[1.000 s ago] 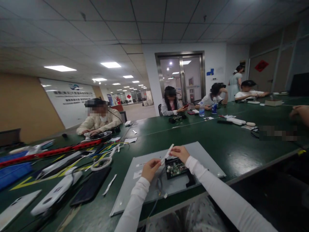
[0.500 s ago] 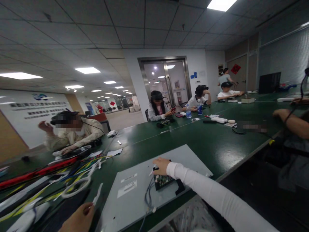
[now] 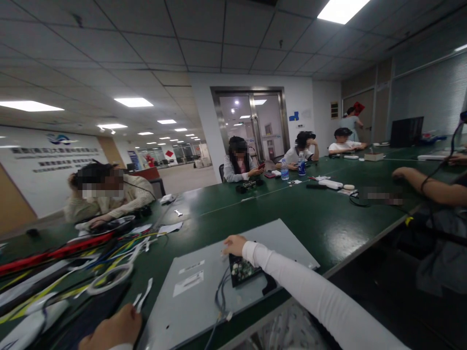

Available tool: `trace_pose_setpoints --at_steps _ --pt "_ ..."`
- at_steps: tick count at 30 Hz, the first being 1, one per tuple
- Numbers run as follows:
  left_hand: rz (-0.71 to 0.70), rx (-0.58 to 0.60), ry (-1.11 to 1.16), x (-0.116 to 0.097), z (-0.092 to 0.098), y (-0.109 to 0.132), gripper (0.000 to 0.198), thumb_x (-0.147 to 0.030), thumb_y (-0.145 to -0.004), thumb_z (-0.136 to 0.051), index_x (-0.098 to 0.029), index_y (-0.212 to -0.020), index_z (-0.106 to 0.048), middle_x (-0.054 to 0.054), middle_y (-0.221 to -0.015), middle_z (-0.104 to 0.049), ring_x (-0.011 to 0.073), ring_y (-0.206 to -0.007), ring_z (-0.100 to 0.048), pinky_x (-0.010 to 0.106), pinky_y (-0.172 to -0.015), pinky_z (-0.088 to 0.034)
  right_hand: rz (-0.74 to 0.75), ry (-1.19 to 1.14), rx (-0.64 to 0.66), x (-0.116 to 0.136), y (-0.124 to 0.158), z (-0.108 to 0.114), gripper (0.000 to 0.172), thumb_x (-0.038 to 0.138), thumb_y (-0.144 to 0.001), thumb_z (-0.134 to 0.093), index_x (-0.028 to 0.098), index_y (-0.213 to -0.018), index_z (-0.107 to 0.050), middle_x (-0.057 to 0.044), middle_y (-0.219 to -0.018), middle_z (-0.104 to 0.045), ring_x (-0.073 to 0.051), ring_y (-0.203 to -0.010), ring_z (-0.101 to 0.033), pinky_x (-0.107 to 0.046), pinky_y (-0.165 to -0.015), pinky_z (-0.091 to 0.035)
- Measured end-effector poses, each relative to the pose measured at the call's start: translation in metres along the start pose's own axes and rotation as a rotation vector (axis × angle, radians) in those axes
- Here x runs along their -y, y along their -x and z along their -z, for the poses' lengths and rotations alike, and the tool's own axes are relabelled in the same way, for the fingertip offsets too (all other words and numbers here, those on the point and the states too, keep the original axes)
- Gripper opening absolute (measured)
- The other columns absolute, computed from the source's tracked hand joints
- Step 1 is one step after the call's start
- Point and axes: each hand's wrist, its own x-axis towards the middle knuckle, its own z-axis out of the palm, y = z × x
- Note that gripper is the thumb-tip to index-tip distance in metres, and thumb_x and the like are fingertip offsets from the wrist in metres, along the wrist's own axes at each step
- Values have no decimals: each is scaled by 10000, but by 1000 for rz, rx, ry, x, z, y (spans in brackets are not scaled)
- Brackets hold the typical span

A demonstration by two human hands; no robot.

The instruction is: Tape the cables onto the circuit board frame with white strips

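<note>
My left hand (image 3: 113, 326) is closed at the lower left, its fingertips pinched at the lower end of a thin white strip (image 3: 146, 293). A shorter white piece shows beside that strip. My right hand (image 3: 234, 245), at the end of a white sleeve, has its fingers bent down at the far left corner of a circuit board (image 3: 242, 271). What its fingertips grip is too small to tell. The board sits on a flat grey panel (image 3: 197, 311) with printed labels. A bundle of grey wires (image 3: 220, 294) lies left of the board.
Several cables, a white cable loop (image 3: 111, 279) and a red power strip (image 3: 76, 247) crowd the left side of the green table (image 3: 211, 218). A small wrench (image 3: 178, 213) lies beyond the panel. People sit around the table; a person's forearm (image 3: 430, 183) rests at the right.
My right hand has shifted slightly left, and its fingers are more bent. My left hand has moved a little left. The person at the left has lowered the head.
</note>
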Motion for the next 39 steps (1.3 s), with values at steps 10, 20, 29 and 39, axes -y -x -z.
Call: trace_pose_setpoints --at_steps 10,20,29,39 --pt "-29 -89 -166 -22 21 27 268 -367 -688 -406 -228 -836 -582 90 -953 -584 300 -923 -485 436 -717 -347 -6 -364 -184 -3 -10 21 209 219 -572 -576 154 -768 -608 -24 -829 -637 -154 -829 -562 -290 -768 -420" --pt "-278 -264 405 -76 52 47 247 -334 -710 -459 -196 -875 -580 39 -924 -607 202 -899 -518 302 -797 -387 344 -760 -30 44 46 33 390 171 -546 -577 171 -930 -515 -64 -1065 -539 -185 -1003 -503 -325 -837 -404" --pt "-465 45 1025 -149 76 87 322 -418 -703 -516 -160 -876 -600 48 -837 -640 178 -798 -571 282 -734 -434 771 -375 105 69 115 24 677 28 -535 -416 209 -1185 -363 -69 -1229 -380 -186 -1102 -425 -374 -947 -313" --pt "-460 -26 862 -127 60 81 250 -374 -701 -519 -155 -759 -625 35 -721 -641 163 -700 -573 266 -674 -435 827 211 -81 46 131 30 658 64 -616 -418 206 -1250 -313 -95 -1325 -231 -183 -1011 -468 -391 -940 -323"
